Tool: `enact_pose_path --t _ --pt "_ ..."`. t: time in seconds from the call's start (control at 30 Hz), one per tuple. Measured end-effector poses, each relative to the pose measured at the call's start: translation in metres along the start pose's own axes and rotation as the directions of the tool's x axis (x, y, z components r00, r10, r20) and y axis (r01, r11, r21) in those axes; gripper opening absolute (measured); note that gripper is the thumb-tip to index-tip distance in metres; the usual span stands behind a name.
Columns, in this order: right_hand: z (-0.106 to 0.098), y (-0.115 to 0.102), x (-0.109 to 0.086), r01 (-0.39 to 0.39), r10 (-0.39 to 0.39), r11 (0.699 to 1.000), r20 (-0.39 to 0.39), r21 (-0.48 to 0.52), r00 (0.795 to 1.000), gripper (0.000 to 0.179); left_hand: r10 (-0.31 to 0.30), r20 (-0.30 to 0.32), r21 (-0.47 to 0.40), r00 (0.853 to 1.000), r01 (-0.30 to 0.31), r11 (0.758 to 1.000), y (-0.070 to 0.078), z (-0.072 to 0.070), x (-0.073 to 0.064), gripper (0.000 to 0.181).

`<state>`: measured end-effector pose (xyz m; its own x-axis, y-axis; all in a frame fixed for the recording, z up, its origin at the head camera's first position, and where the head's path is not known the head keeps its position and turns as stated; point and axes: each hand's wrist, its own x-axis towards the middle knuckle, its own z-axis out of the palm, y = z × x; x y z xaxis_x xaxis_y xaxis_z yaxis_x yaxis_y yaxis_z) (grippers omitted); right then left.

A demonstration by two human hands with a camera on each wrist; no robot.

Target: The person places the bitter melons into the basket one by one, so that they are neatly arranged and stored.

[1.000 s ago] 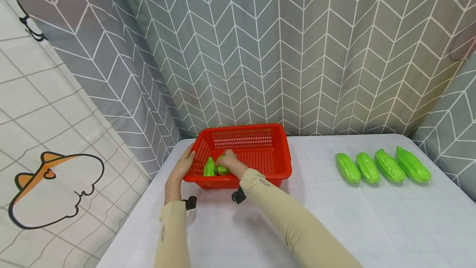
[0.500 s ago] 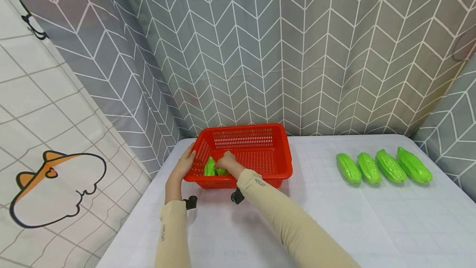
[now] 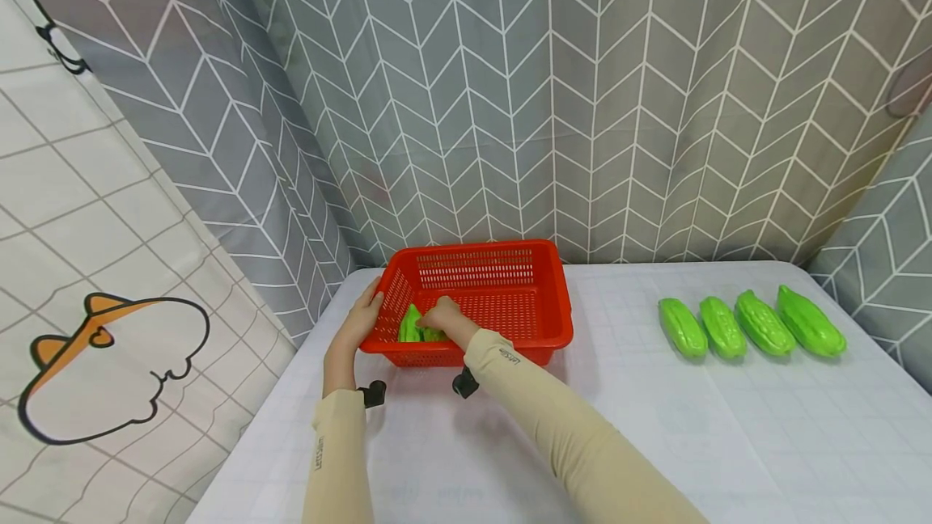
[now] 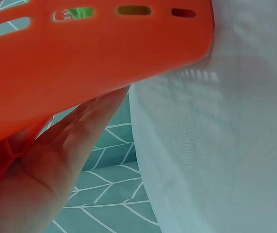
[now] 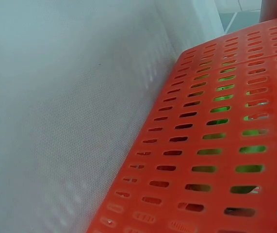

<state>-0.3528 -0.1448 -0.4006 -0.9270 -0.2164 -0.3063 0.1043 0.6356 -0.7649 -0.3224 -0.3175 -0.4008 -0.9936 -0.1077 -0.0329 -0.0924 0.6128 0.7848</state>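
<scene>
A red slotted plastic basket stands at the back left of the table. My left hand lies against its left side at the rim; in the left wrist view, the fingers extend straight along the outer wall. Inside the basket's left end is a green bitter melon. Beside it my right hand reaches over the front rim and holds a second bitter melon, mostly covered by the fingers. The right wrist view shows only green patches through the basket's slots, with the hand hidden.
Several more bitter melons lie in a slanting row at the table's right. The white-covered table extends in front of the basket. A grey patterned curtain hangs close behind, with a white grid-patterned cloth on the left.
My right hand has shifted slightly right and lower over the bitter melon, which shows less than before. The left hand keeps its place on the basket.
</scene>
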Motion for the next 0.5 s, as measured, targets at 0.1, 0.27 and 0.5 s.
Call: enact_pose_path --t 0.1,0.27,0.5 --pt "0.010 0.010 0.025 0.019 -0.019 1.000 0.006 0.020 1.000 0.060 -0.002 -0.004 0.003 1.000 0.002 1.000 0.001 0.000 0.000 0.050" --pt "0.013 0.013 0.037 0.021 -0.024 0.996 0.038 0.087 0.999 0.070 0.007 -0.001 0.012 1.000 -0.007 1.000 0.001 -0.001 0.000 0.051" --pt "0.008 0.013 0.025 0.046 -0.051 0.994 0.046 0.103 0.998 0.079 0.013 0.011 0.005 1.000 -0.013 1.000 -0.002 -0.001 0.001 0.051"
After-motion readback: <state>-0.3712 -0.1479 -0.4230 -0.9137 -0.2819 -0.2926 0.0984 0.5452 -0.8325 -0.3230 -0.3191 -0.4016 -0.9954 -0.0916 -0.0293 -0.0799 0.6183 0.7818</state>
